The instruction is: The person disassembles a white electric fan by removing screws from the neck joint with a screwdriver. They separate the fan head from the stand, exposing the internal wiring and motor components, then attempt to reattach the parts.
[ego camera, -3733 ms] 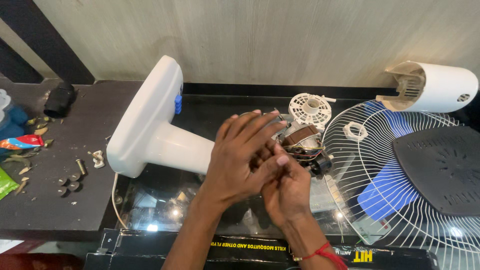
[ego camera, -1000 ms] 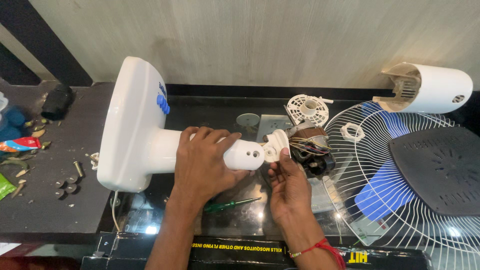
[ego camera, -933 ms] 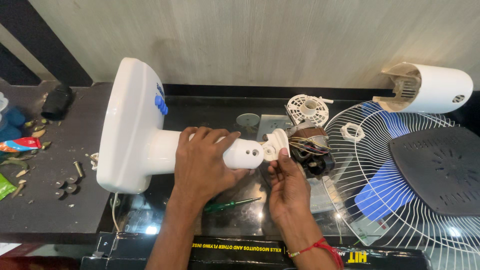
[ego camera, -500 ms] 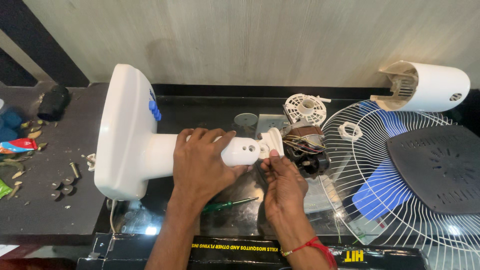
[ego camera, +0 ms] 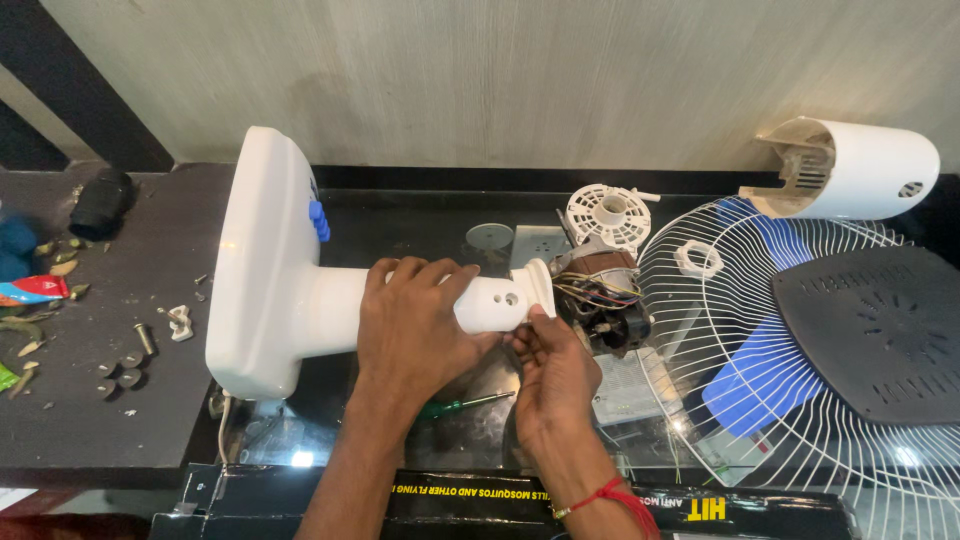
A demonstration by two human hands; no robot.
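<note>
L hand: palm down, fingers curled over the top of the white fan stand neck, full wrap grip, thumb hidden under it. L forearm runs up from bottom edge, slightly angled right. R hand: just below the neck's motor end, fingertips pinched up against the neck's flange, knuckles bent. R wrist straight, red thread band on it. Hands nearly touching under the neck.

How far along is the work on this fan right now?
Already apart: the wire guard, white motor cover and loose screws lie around. In hand: the left hand grips the white stand while the right hand works at its neck beside the bare motor. Left: the motor is not yet separate.
</note>
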